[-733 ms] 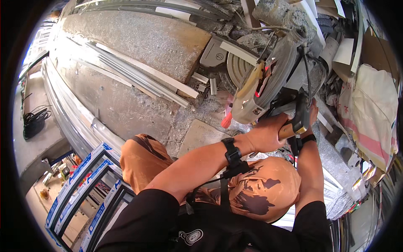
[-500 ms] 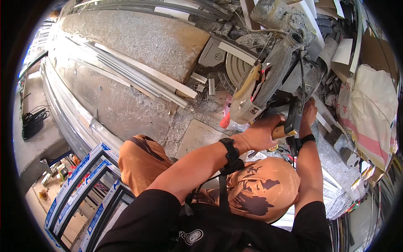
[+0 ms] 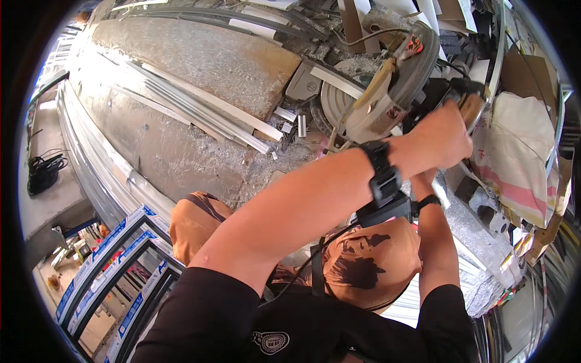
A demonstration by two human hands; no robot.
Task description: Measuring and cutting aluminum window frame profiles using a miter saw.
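A miter saw [image 3: 370, 115] stands right of centre, its head raised over a round ribbed base [image 3: 334, 104]. My left hand [image 3: 440, 138] reaches across to the right and is closed at the saw's handle [image 3: 471, 110]; some of the fingers are out of sight. Below it, my right hand [image 3: 423, 178] is low beside the saw. My left wrist and forearm cover most of that hand, so its fingers and anything in them are hidden. A white strip [image 3: 337, 82] lies across the saw's base.
Long metal profiles [image 3: 200, 109] lie on the dusty floor at left, with short offcuts [image 3: 301, 126] near the saw. Blue-and-white taped frames [image 3: 115, 257] stand at lower left. A white sack [image 3: 514, 151] and scrap crowd the right. My bent knees [image 3: 372, 263] are close below.
The saw's head and handle have swung up and to the right, and my left hand has gone with the handle. My right hand has drawn back toward me, under the left forearm.
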